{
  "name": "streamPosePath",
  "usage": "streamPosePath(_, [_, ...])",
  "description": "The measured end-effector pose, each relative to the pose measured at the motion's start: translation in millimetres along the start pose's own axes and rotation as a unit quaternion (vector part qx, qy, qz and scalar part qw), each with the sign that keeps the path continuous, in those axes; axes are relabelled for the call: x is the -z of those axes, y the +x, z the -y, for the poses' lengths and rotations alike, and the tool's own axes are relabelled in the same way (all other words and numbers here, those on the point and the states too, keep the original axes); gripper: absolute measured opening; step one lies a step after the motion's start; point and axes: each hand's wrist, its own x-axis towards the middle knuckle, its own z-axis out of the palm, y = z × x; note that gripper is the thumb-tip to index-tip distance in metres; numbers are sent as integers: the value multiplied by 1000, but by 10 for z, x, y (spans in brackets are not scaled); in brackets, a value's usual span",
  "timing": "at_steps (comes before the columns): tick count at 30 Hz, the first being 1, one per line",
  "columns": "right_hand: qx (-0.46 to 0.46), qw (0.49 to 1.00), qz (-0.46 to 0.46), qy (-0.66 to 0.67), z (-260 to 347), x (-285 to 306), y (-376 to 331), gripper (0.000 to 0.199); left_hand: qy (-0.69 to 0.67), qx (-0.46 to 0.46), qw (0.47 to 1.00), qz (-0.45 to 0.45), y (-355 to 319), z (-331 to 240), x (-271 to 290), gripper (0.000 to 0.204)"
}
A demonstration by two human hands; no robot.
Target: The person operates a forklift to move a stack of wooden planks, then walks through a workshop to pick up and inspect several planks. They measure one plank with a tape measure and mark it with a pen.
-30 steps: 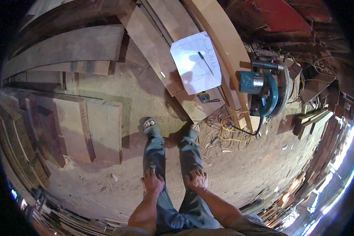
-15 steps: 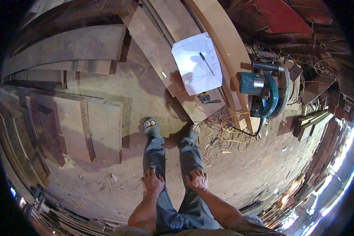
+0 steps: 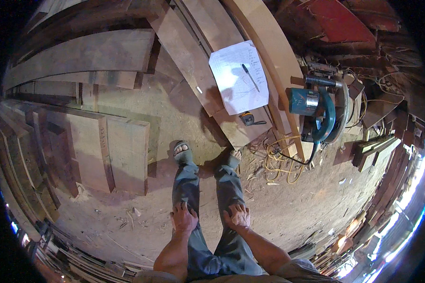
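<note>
My left hand (image 3: 184, 218) lies on my left knee, its fingers spread over the dark trouser leg. On the other knee rests my right hand (image 3: 237, 216), open too and holding nothing. Ahead of my feet, a white sheet of paper (image 3: 226, 89) covered with writing lies on a wide wooden board (image 3: 189, 56). A dark pen (image 3: 250, 78) sits across the paper. Close to the paper's near edge is a black and yellow tape measure (image 3: 246, 119). To the right stands a teal circular saw (image 3: 323, 111), apart from both hands.
A yellow cord (image 3: 269, 165) is coiled on the dirt floor (image 3: 269, 212) below the saw. Thick planks (image 3: 125, 155) stand at the left, with long beams (image 3: 80, 52) behind them. Short wood pieces (image 3: 375, 153) are piled at the right, and offcuts line the near edge.
The view has shifted very slightly, so the boards, paper and saw sit a little further right. Both hands stay on the knees.
</note>
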Motion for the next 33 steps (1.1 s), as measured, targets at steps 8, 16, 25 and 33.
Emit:
streamPosePath(8, [-1,1000,20,13,-25,16,12,51,0,-9,1000,-12,7,-4,22,50])
streamPosePath(16, [-15,999,39,10,-12,16,28,54,-7,-20,1000,-19,20,-16,79,49])
streamPosePath(25, [-31,996,78,3,55,124,37,54,-12,-25,999,-40,11,-4,53,49])
streamPosePath(33, [31,997,-67,-35,-5,-6,14,42,-18,-7,1000,-10,24,-22,71,50])
